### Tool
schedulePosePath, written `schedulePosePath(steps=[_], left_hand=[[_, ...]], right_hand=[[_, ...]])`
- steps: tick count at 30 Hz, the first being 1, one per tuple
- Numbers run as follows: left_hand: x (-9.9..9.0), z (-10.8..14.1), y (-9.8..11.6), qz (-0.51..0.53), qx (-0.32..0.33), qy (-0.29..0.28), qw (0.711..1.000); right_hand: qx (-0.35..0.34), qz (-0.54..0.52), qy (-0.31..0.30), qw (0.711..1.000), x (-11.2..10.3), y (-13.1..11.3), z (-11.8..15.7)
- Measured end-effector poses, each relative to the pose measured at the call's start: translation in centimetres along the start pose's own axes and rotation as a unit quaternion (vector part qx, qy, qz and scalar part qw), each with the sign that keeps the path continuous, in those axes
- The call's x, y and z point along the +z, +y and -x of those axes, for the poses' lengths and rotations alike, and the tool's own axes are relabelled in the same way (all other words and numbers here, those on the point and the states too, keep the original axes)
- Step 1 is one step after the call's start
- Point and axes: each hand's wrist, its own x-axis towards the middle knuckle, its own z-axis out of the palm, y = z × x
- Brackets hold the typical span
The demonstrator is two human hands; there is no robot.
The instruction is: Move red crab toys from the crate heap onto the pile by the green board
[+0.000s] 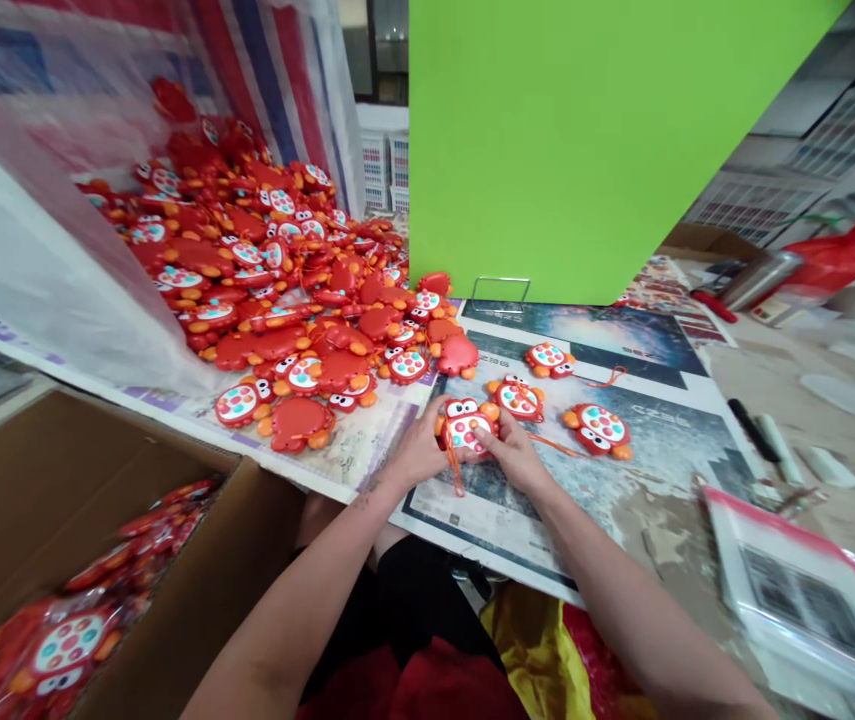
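Between my two hands is a red crab-shaped toy (pixel 464 428) with round eyes, a white face of coloured buttons and an orange cord loop. My left hand (pixel 421 445) grips its left side. On its right side my right hand (pixel 515 450) is closed, the thumb over the buttons. Just beyond lies a second crab toy (pixel 518 398), close to my right fingers. Two more, a crab toy (pixel 549 358) farther back and a crab toy (pixel 601 430) to the right, rest face up on the printed board (pixel 487 500).
A big heap of crab toys (pixel 269 260) spills from a striped sack (pixel 284 90) at left. Bagged toys lie in a cardboard box (pixel 194 590) at lower left. A green panel (pixel 547 140) stands behind the board. Plastic bags (pixel 809 590) and a black-handled tool (pixel 753 430) lie right.
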Motion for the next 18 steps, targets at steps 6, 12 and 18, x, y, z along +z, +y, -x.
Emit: schedulePosePath(steps=[6,12,18], left_hand=[[-0.2,0.0,0.2,0.001,-0.005,-0.016,1.0],[0.0,-0.2,-1.4,0.109,0.041,-0.03,0.993],[0.5,-0.7,-2.5,0.138,0.047,-0.006,0.989]], right_hand=[[0.05,-0.026,-0.017,0.998,-0.5,0.4,-0.2],[0.004,0.032,-0.007,0.999,-0.5,0.2,0.0],[-0.075,0.109,0.028,0.991,-0.1,-0.1,-0.1]])
